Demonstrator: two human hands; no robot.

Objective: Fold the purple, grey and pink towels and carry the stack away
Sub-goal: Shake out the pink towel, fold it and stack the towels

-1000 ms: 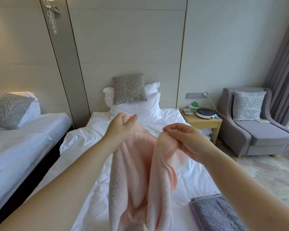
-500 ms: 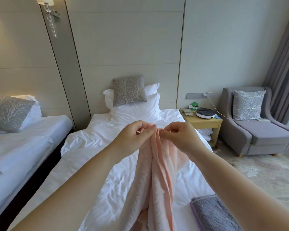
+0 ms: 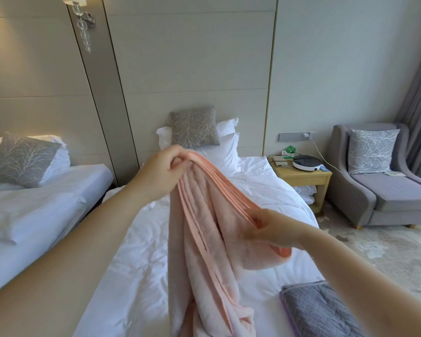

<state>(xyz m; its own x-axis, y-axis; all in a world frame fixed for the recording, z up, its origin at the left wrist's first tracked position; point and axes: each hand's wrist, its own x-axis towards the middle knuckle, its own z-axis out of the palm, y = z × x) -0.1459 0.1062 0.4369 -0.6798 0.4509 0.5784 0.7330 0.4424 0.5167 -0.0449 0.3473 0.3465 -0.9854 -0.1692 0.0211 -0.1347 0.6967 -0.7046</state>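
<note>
Pink towel hangs bunched over the bed, its gathered edge pinched high by the left grip and lower by the right grip. Grey towel lies folded on the purple towel at the bed's right edge, well below the right grip.

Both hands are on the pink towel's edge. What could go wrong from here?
1. The left hand and right hand pinch several bunched hem layers of the pink towel; one could slip out and skew the fold.
2. Its lower part hangs crumpled over the bed; laid down like that, creases may get folded in.
3. It hangs near the folded grey towel on the purple towel; a swing might knock that stack askew.
</note>
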